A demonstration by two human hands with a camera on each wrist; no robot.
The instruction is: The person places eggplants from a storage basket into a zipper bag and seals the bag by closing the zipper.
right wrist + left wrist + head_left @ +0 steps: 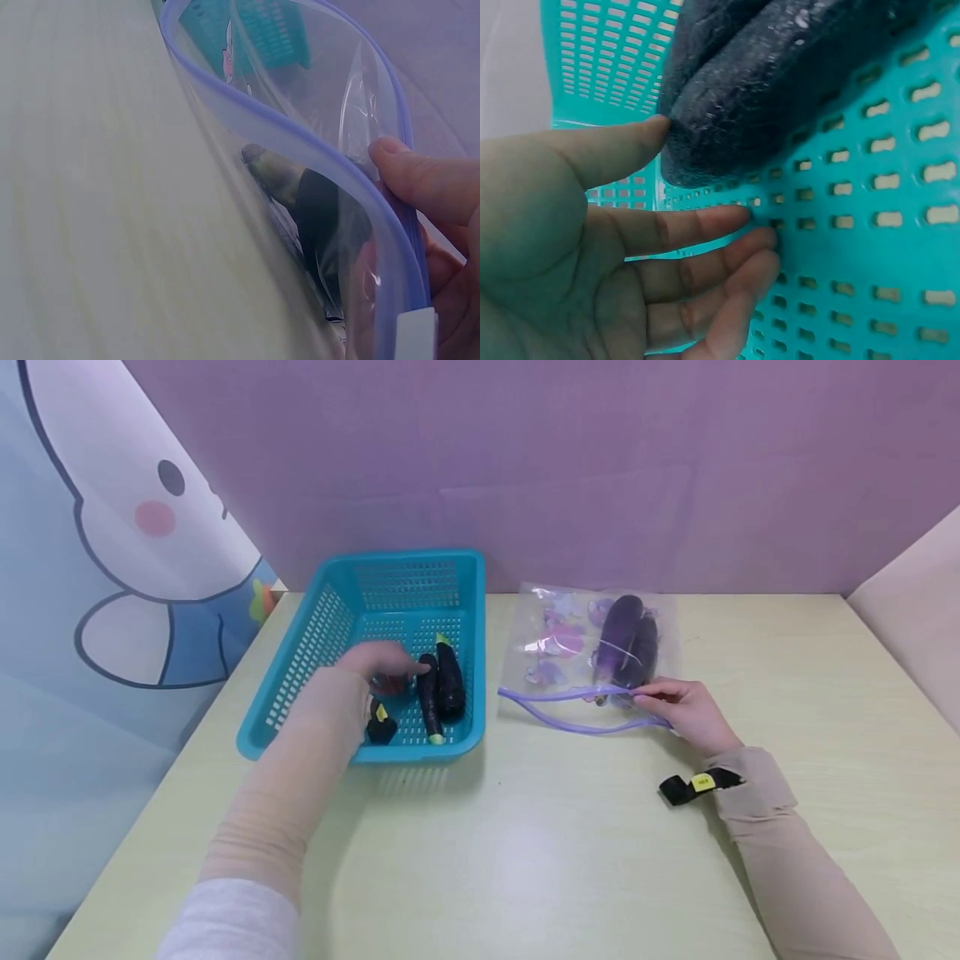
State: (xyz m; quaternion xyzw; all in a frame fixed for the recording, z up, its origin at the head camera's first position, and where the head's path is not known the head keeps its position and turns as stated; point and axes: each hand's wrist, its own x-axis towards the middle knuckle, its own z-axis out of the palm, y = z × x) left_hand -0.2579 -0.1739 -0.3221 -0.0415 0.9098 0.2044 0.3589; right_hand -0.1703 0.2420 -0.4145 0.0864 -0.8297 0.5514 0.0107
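Note:
My left hand (381, 660) reaches down into the blue-green plastic basket (253, 742). Its thumb tip touches the end of a dark eggplant (429, 700), while the other fingers (697, 225) stretch low along the basket floor. Alongside lies a second eggplant (450, 681) with a pale green stem end. At the right, my right hand (690, 714) pinches the purple-edged mouth of a clear zip bag (513, 647) between thumb and fingers. The mouth gapes, as the right wrist view shows, and dark eggplants (621, 625) lie inside the bag.
A pale wooden table (510, 860) bears the basket and bag. Behind it rises a purple cloth backdrop (562, 468), with a cartoon-printed curtain (45, 735) at the left. Black straps (675, 790) circle both wrists; the right one's end hangs over the tabletop.

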